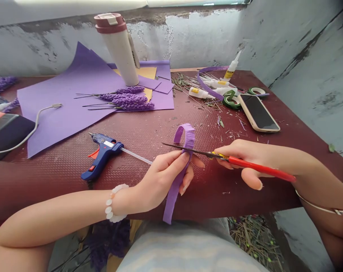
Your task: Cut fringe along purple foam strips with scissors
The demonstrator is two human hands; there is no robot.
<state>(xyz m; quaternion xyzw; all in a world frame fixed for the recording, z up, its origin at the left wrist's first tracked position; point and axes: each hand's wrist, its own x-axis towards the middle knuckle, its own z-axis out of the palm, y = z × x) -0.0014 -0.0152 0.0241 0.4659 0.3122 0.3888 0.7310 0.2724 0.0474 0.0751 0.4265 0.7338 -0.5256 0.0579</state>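
My left hand (pixel 163 177) is closed on a long purple foam strip (pixel 185 138), pinching it near the middle. The strip's top end curls over with a fringed edge, and its lower end hangs past the table's front edge. My right hand (pixel 245 156) grips red-handled scissors (pixel 256 168). Their blades point left and meet the strip just above my left fingers.
A blue glue gun (pixel 102 155) lies left of my hands. Purple foam sheets (pixel 72 98), finished purple flower stems (pixel 129 100), a white tumbler (pixel 120 47), glue tubes (pixel 201 92), green tape (pixel 230 101) and a phone (pixel 258 112) sit farther back on the dark red table (pixel 149 132).
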